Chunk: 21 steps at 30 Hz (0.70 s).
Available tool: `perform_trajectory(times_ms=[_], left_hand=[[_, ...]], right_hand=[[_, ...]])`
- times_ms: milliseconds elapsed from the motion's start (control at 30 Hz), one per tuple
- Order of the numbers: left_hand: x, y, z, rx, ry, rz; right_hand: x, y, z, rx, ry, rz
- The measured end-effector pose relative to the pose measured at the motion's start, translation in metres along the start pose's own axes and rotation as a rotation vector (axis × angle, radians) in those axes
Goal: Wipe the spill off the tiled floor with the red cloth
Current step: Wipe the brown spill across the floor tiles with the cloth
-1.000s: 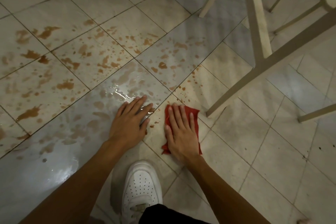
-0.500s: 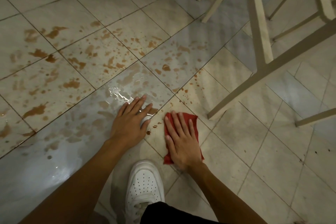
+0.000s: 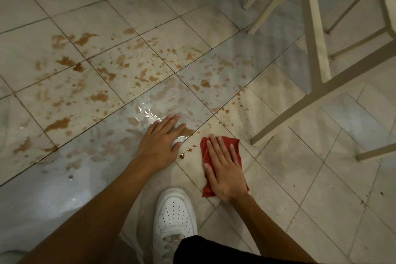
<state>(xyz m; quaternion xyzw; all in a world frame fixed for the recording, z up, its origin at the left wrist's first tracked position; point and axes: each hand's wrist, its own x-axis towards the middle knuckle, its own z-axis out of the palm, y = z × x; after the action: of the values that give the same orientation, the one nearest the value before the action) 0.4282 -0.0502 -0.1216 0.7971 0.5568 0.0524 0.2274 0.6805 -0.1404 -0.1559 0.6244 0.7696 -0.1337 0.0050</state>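
Brown spill [image 3: 100, 97] spots the tiled floor [image 3: 321, 199] at left, and the left hand [image 3: 159, 141] rests flat on a wet tile, fingers straight and close together. Just right of it, the red cloth [image 3: 235, 143] lies on the floor beneath the right hand [image 3: 225, 169], which presses it with straight, slightly spread fingers. Compared with one second ago, the cloth and right hand sit slightly nearer the white shoe [image 3: 173, 216]; the left hand is unmoved.

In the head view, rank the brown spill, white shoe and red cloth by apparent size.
Largest: brown spill, across several tiles.
Then white shoe, though nearer the camera.
Smallest: red cloth, unsure, since the right hand covers much of it.
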Motion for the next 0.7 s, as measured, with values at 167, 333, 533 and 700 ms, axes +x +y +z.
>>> perform_trajectory(times_ms=[167, 333, 533, 700], left_hand=[[-0.001, -0.005, 0.001, 0.026, 0.024, -0.004], [0.004, -0.008, 0.008, 0.031, 0.048, 0.008], [0.022, -0.010, 0.012, 0.001, 0.127, -0.010], [0.029, -0.008, 0.015, -0.005, 0.159, -0.031]], right_hand=[[0.026, -0.014, -0.002, 0.000, 0.043, 0.275], [0.014, -0.023, 0.000, 0.001, 0.002, 0.036], [0.020, -0.009, -0.001, 0.003, 0.053, 0.226], [0.038, -0.029, 0.003, 0.000, 0.033, 0.100]])
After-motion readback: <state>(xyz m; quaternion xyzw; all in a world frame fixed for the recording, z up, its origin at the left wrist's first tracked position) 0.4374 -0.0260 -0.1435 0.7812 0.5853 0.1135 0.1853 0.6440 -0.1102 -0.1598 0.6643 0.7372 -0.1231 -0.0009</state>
